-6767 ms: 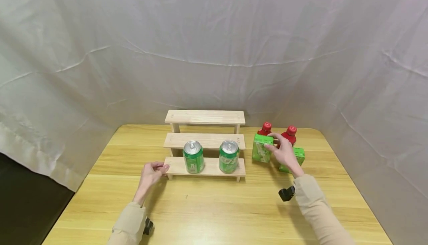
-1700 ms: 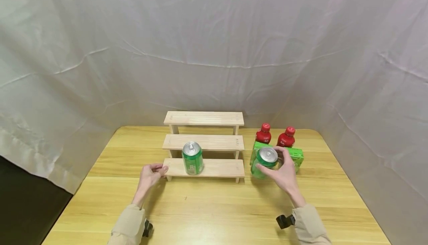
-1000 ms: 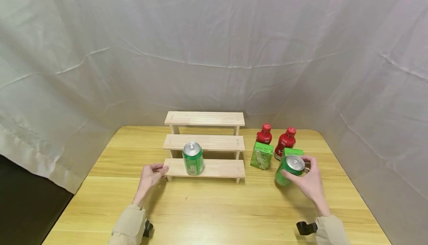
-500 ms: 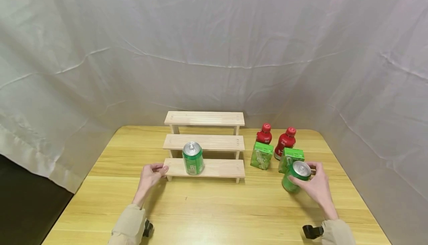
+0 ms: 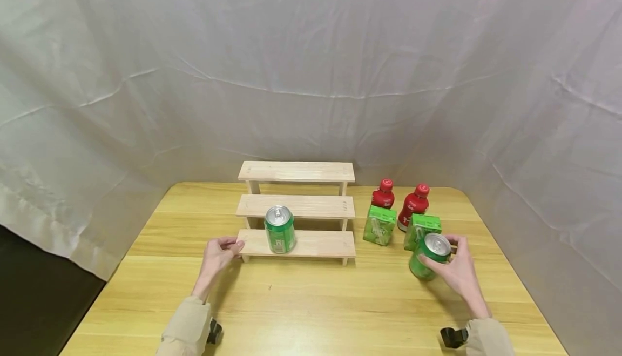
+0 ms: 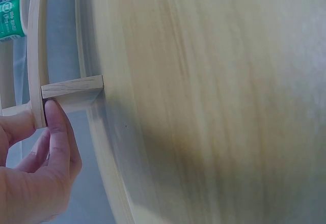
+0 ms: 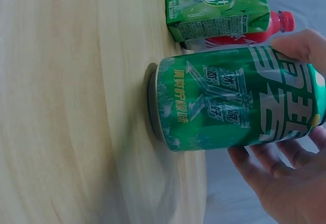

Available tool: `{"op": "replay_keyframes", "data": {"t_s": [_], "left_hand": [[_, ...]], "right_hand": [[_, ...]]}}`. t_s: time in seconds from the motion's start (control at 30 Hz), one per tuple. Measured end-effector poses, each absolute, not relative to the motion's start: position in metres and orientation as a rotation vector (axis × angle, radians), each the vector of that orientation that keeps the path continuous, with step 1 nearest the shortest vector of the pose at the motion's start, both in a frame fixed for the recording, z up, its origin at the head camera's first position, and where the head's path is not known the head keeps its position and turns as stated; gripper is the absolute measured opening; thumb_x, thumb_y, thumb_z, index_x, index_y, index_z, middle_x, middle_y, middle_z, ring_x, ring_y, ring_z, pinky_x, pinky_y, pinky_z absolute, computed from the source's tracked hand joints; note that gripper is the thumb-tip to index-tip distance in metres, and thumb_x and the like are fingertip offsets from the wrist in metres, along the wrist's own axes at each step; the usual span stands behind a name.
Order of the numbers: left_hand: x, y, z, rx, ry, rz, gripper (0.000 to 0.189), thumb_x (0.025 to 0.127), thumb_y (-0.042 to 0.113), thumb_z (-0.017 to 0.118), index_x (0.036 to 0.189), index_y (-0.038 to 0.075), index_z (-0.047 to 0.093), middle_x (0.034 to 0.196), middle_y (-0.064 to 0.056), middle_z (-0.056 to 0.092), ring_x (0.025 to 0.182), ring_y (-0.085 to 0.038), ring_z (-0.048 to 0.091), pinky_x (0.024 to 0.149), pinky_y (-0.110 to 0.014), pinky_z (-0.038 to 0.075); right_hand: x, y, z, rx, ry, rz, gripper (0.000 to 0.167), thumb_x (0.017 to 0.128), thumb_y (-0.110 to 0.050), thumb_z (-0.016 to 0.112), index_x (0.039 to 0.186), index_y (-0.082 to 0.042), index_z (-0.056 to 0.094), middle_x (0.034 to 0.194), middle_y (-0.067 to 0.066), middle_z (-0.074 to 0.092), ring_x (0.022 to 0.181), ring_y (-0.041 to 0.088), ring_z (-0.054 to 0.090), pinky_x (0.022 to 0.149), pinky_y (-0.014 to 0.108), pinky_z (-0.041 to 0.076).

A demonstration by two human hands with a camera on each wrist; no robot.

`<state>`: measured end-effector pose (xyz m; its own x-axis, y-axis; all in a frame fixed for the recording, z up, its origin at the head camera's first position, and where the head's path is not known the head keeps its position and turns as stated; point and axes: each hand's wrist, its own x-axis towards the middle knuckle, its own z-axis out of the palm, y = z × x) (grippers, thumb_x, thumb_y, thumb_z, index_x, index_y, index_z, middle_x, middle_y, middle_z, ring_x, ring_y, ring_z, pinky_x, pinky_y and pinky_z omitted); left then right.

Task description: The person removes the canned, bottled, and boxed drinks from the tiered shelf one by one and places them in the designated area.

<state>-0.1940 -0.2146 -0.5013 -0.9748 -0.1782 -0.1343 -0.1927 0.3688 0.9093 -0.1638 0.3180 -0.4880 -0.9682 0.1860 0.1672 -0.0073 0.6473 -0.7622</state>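
My right hand [image 5: 459, 269] grips a green soda can [image 5: 424, 264] round its upper part, in front of a green juice box [image 5: 418, 228]. In the right wrist view the can's base is right at the wooden tabletop. On the left, my left hand [image 5: 217, 256] pinches the left end of the lowest board of a three-step wooden rack [image 5: 320, 243]; in the left wrist view its thumb [image 6: 18, 126] lies on top and the fingers are beneath. Another green soda can [image 5: 280, 234] stands upright on that lowest step.
A second juice box [image 5: 379, 229] stands right of the rack. Behind the boxes are two red bottles, one left [image 5: 383, 196] and one right [image 5: 413, 205]. A pale curtain [image 5: 311, 75] surrounds the wooden table [image 5: 301, 313] at the back and sides.
The right hand has set a juice box down, taken the right-hand can off the lowest step and carried it right, in front of the other box. The left hand has stayed on the rack.
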Motion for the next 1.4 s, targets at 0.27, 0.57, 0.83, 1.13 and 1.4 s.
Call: {"op": "replay_keyframes", "data": {"t_s": [0.27, 0.57, 0.83, 1.13, 1.4], "left_hand": [[-0.195, -0.215, -0.502, -0.350, 2.591, 1.711, 0.038, 0.096, 0.012, 0.067, 0.122, -0.016, 0.061, 0.101, -0.025, 0.071, 0.075, -0.012, 0.067, 0.071, -0.027, 0.064], [-0.196, -0.216, -0.503, -0.370, 2.594, 1.716, 0.035, 0.096, 0.009, 0.066, 0.120, -0.016, 0.063, 0.096, -0.021, 0.072, 0.075, -0.014, 0.068, 0.071, -0.027, 0.064], [-0.195, -0.215, -0.503, -0.373, 2.580, 1.742, 0.035, 0.096, 0.008, 0.066, 0.120, -0.017, 0.062, 0.099, -0.024, 0.072, 0.073, -0.009, 0.066, 0.075, -0.030, 0.065], [-0.194, -0.214, -0.501, -0.365, 2.577, 1.749, 0.035, 0.096, 0.008, 0.066, 0.120, -0.017, 0.062, 0.099, -0.023, 0.072, 0.075, -0.012, 0.068, 0.073, -0.028, 0.065], [-0.195, -0.214, -0.501, -0.371, 2.577, 1.739, 0.037, 0.095, 0.009, 0.067, 0.121, -0.017, 0.061, 0.099, -0.023, 0.072, 0.074, -0.008, 0.065, 0.073, -0.027, 0.064]], "right_hand": [[-0.164, 0.320, -0.489, -0.107, -2.645, 1.224, 0.080, 0.081, -0.020, 0.085, 0.138, 0.004, 0.034, 0.130, 0.021, 0.049, 0.107, 0.007, 0.039, 0.080, 0.004, 0.034], [-0.165, 0.322, -0.484, -0.037, -2.687, 1.209, 0.082, 0.082, -0.022, 0.084, 0.140, 0.005, 0.032, 0.132, 0.024, 0.046, 0.113, 0.022, 0.041, 0.083, 0.009, 0.036], [-0.169, 0.311, -0.470, 0.011, -2.606, 1.161, 0.079, 0.080, -0.021, 0.084, 0.140, 0.004, 0.040, 0.132, 0.025, 0.046, 0.114, 0.028, 0.041, 0.089, 0.031, 0.038], [-0.175, 0.293, -0.443, 0.110, -2.575, 1.133, 0.078, 0.079, -0.025, 0.085, 0.141, -0.001, 0.044, 0.136, 0.026, 0.046, 0.126, 0.042, 0.038, 0.097, 0.060, 0.038], [-0.182, 0.268, -0.423, 0.211, -2.586, 1.164, 0.074, 0.082, -0.023, 0.084, 0.141, -0.004, 0.043, 0.138, 0.024, 0.046, 0.127, 0.042, 0.041, 0.101, 0.067, 0.040]]}}
